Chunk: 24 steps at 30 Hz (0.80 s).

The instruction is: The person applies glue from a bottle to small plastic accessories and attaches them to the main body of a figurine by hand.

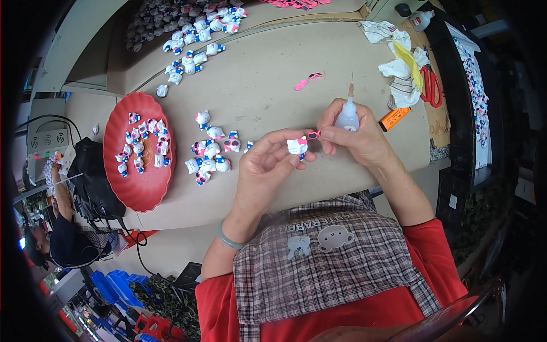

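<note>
many small cat figures (142, 149) lie in a red tray (137, 194) at the table's (256, 85) left, more in a loose heap (211, 155) just beside it, within easy reach. left hand (263, 168) is clamped on one figure (297, 146), lifted and turned toward the other hand for access. right hand (356, 137) pinches a pink bow (314, 135) against it while gripping a glue bottle (347, 117), nozzle up. far right, rags (401, 74) and red scissors (432, 85) sit apart.
</note>
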{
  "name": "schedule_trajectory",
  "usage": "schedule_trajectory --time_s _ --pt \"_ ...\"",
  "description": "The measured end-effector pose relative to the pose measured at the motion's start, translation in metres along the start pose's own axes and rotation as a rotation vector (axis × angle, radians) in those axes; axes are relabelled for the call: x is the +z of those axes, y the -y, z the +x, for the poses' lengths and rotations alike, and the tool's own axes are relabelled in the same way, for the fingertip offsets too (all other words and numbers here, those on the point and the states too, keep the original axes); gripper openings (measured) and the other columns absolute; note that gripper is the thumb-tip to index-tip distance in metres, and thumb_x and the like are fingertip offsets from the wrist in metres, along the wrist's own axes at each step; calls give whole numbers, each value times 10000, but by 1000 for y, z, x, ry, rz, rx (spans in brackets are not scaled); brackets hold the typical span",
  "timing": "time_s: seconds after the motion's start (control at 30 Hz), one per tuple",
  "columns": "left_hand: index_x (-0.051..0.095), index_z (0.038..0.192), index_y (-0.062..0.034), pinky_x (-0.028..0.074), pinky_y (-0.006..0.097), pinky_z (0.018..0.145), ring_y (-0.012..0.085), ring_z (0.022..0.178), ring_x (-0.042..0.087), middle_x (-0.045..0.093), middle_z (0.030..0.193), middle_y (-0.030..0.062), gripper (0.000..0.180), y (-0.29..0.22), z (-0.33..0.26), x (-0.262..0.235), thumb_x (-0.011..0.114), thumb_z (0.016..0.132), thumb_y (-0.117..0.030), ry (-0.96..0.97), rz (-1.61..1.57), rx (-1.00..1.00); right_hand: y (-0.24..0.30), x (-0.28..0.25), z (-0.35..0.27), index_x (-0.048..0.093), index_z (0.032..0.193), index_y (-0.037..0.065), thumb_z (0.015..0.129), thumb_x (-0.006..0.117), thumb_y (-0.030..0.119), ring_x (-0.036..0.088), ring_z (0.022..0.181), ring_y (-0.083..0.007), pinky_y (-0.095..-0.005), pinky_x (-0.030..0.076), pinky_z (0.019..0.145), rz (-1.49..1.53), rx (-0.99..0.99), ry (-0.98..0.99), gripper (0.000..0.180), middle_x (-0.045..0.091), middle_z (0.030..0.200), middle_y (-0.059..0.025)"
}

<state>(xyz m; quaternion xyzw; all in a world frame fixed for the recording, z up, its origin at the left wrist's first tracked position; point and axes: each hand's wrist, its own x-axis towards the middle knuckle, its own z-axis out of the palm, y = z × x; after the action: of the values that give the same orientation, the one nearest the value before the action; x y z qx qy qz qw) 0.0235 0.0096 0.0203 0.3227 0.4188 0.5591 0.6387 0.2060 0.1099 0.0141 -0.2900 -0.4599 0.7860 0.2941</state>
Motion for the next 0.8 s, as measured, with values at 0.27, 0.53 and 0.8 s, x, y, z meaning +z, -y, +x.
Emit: schedule_trajectory --time_s 0.27,0.53,0.8 --pt "545 1174 35 509 277 774 179 951 639 623 1123 119 289 0 0 1 532 885 34 20 -20 -20 -1 7 -6 565 871 16 805 650 -9 595 584 -123 -241 498 542 -56 8 -58 111 609 747 -79" --pt "530 1210 40 517 278 796 172 948 633 626 1102 118 329 4 2 0 546 881 45 -18 2 21 6 7 -13 584 863 -14 798 653 -28 609 600 -132 -249 518 565 -72 19 -37 96 625 769 -88" --pt "534 1218 40 521 271 832 153 964 613 617 1085 107 369 8 -1 2 591 854 63 -58 132 37 3 18 -12 597 848 -12 805 665 -16 610 634 -106 -232 517 577 -190 2 20 80 627 776 -69"
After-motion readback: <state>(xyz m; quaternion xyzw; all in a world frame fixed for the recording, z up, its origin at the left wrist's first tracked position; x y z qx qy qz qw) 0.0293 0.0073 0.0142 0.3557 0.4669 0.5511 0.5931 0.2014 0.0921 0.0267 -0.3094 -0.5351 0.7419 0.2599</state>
